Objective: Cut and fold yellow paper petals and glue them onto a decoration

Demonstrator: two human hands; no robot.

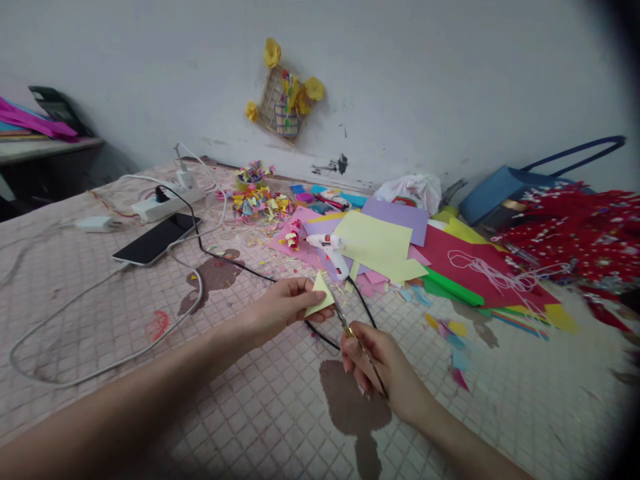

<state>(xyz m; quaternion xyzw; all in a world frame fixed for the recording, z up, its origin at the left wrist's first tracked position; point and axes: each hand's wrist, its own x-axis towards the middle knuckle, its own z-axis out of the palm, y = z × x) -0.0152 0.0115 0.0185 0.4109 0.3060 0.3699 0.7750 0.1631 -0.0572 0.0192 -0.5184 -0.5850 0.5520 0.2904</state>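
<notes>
Between the thumb and fingers of my left hand (293, 303) is a small pale yellow piece of paper (320, 299), pointed at the top. My right hand (373, 357) is closed round the handles of a pair of scissors (346, 325). The scissor blades lie along the paper's right edge; whether they are cutting into it I cannot tell. Just beyond my hands a white glue gun (330, 252) rests on colored paper, its black cord running behind my fingers. A large pale yellow sheet (374, 243) lies beside the glue gun.
A phone (157, 239) and power strip (167, 203) with looping cables lie left. Paper scraps (263, 203) and a small pot of paper flowers (251, 175) stand at the back. Green strips (453, 288), white string (500, 270), a blue bag (500, 190) and red decorations (575, 227) are right.
</notes>
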